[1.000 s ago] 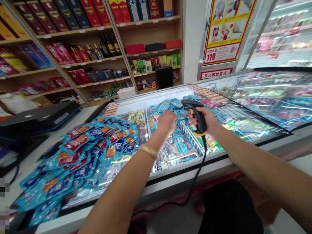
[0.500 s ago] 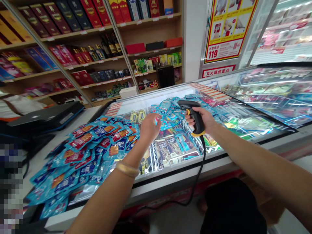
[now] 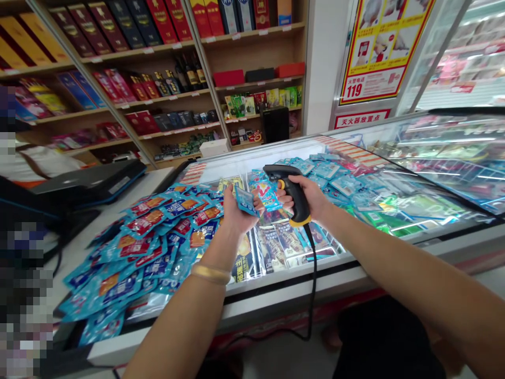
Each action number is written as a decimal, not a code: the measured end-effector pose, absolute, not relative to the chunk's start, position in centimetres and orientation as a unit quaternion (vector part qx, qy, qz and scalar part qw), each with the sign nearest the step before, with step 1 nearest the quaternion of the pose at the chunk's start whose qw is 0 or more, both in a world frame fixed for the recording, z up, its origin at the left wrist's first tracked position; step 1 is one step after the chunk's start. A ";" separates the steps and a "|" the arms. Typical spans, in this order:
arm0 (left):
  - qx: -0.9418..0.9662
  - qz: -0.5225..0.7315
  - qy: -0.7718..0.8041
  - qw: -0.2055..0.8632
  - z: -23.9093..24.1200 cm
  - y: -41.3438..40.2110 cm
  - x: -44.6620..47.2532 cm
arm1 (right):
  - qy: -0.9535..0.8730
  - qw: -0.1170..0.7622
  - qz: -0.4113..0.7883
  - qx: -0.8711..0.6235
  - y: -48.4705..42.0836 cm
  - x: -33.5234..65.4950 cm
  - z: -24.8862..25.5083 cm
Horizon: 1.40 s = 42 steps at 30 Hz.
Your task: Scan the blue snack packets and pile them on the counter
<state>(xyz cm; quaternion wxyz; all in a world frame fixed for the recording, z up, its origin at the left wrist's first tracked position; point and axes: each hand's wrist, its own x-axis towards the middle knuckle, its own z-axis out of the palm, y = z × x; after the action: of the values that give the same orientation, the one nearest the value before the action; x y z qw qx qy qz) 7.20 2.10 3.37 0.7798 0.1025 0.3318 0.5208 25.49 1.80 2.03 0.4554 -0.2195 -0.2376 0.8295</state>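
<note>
Over the glass-topped freezer [image 3: 276, 288], my left hand [image 3: 235, 217] is closed on a small blue snack packet [image 3: 245, 200], gripping it between thumb and fingers. My right hand [image 3: 313, 193] wraps round the handle of a black and yellow barcode scanner [image 3: 299, 202], whose head points left toward that packet. Just beyond the two hands is another blue packet [image 3: 267, 197] with a red and yellow print; whether my right fingers touch it I cannot tell. A large heap of blue snack packets [image 3: 152, 247] lies left of my left hand. More loose packets [image 3: 327, 171] are spread beyond the scanner.
The scanner's black cable [image 3: 314, 284] hangs over the freezer's front edge. Ice-cream packs [image 3: 278, 245] show through the glass. At the left stands a dark counter device [image 3: 92, 181]. Shelves [image 3: 165, 97] with boxes and bottles line the back, beside a fire-safety poster [image 3: 384, 52].
My left hand, which showed no packet before, now grips one. My right hand has brought the scanner leftward, close to my left hand. The view has shifted slightly.
</note>
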 end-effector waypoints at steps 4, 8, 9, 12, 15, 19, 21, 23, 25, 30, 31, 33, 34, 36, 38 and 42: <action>0.174 0.506 0.333 0.777 2.8 2.1 6.5 | -0.267 0.443 0.830 -0.210 1.2 26.0 1.0; 0.287 0.516 0.366 0.720 1.9 2.3 6.5 | -0.296 0.424 0.832 -0.199 0.5 26.5 0.5; 0.307 0.517 0.372 0.707 1.8 2.3 6.6 | -0.303 0.419 0.833 -0.198 0.4 26.5 0.5; 0.363 0.506 0.386 0.681 1.6 1.9 6.8 | -0.327 0.401 0.834 -0.189 0.1 26.3 0.6; 0.417 0.488 0.427 0.636 1.7 1.5 7.0 | -0.347 0.383 0.837 -0.179 0.0 26.1 0.7; 0.471 0.458 0.480 0.581 1.5 1.4 7.2 | -0.359 0.376 0.835 -0.181 -0.1 26.1 0.7; 0.480 0.448 0.493 0.571 1.4 1.5 7.3 | -0.361 0.373 0.834 -0.185 -0.1 26.1 0.6; 0.484 0.442 0.497 0.569 1.2 1.7 7.2 | -0.363 0.370 0.834 -0.189 -0.1 26.0 0.6; 0.487 0.433 0.497 0.573 1.1 1.8 7.1 | -0.366 0.366 0.834 -0.191 -0.1 26.0 0.7; 0.507 0.423 0.482 0.576 1.1 1.7 6.8 | -0.375 0.350 0.839 -0.184 -0.1 26.0 0.6; 0.509 0.422 0.479 0.577 1.1 1.6 6.8 | -0.374 0.350 0.839 -0.183 -0.1 26.0 0.6; 0.509 0.421 0.475 0.581 1.2 1.4 6.9 | -0.368 0.356 0.840 -0.180 -0.1 26.1 0.5; 0.507 0.423 0.473 0.583 1.3 1.3 7.0 | -0.365 0.361 0.839 -0.180 0.0 26.1 0.5; 0.500 0.433 0.474 0.582 1.4 1.2 7.2 | -0.355 0.377 0.836 -0.180 0.0 26.2 0.6; 0.496 0.446 0.490 0.562 1.8 1.2 7.2 | -0.342 0.400 0.829 -0.187 0.1 26.1 0.8; 0.537 0.471 0.556 0.426 3.7 1.5 5.0 | -0.319 0.428 0.820 -0.204 0.5 25.2 1.4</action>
<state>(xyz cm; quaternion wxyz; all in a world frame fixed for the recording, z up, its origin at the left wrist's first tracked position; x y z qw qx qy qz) 4.97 1.46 3.66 0.4255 0.5369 0.5558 0.4709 25.24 0.49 1.43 0.4282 -0.2041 -0.3195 0.8203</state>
